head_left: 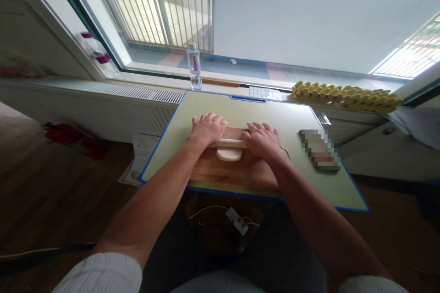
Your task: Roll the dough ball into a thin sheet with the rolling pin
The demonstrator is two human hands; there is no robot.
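I'm watching the left hand and right hand resting, loosely spread, on a rolling pin above dough.

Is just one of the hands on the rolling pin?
No, the left hand and the right hand both lie on the rolling pin, one toward each end.

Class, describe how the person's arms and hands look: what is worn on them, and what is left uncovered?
The left sleeve is pale grey-white with fine ribbed lines; the right sleeve, only partly in view, is similarly pale. Both forearms are bare. The left hand and right hand wear no gloves.
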